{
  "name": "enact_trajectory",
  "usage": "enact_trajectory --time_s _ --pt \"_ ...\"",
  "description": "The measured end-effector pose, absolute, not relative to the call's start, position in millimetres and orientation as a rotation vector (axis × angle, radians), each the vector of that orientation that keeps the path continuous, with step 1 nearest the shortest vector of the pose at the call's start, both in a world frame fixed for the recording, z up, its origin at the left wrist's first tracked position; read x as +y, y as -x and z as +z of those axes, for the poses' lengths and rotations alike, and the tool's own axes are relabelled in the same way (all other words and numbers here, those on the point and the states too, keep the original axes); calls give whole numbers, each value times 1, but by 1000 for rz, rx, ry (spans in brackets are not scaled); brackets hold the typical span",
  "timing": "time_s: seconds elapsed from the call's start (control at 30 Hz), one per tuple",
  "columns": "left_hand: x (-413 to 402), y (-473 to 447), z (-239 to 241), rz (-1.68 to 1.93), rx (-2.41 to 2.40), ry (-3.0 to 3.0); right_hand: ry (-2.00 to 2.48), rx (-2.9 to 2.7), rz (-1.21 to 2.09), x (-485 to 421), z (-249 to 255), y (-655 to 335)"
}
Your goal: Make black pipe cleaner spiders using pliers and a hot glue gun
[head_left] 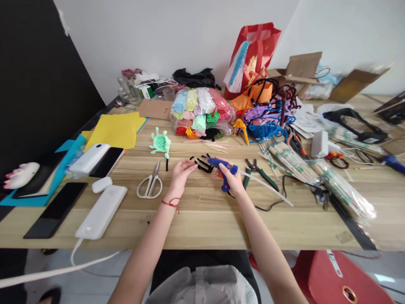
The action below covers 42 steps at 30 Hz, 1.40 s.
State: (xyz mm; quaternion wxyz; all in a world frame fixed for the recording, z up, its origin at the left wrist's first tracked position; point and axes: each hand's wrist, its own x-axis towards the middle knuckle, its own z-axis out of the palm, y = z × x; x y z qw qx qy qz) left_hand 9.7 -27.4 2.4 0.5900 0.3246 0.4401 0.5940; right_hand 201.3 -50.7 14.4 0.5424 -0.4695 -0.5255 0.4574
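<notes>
My right hand (231, 177) is closed around a blue hot glue gun (225, 164), its nozzle pointing left; a long translucent glue stick (268, 183) sticks out of its back. Left of the nozzle, my left hand (182, 172) has its fingertips pressed together; what they pinch is too small to make out. Several short black fuzzy pipe cleaner pieces (205, 165) lie between the hands, close to the nozzle. Another black piece (167, 164) lies beyond my left wrist. Farther back sits a mint-green pipe cleaner figure (160, 143) with curled ends.
White-handled scissors (149, 185) lie left of my left hand. Green-handled pliers (260, 172) and a black cord (281, 198) are right of the glue gun. Bagged pipe cleaners (199, 114) stand behind. Phones and a white power bank (101, 213) occupy the left side; wrapped sticks (291, 160) the right.
</notes>
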Motion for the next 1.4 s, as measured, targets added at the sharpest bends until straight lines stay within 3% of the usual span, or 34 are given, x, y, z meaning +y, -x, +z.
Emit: enact_trajectory --time_s 0.3,0.73,1.07,1.4 --pt "-27 -9 -1 1428 1073 -826 1650 -1869 246 -33 -10 -237" --pt "-29 -8 5 1453 988 -818 1840 -1867 55 -39 -5 -243" --pt "-28 -10 2 1433 1062 -851 1299 -1392 753 -45 -11 -182" --pt "-31 -12 2 1368 1140 -975 1305 -1278 889 -37 -25 -174"
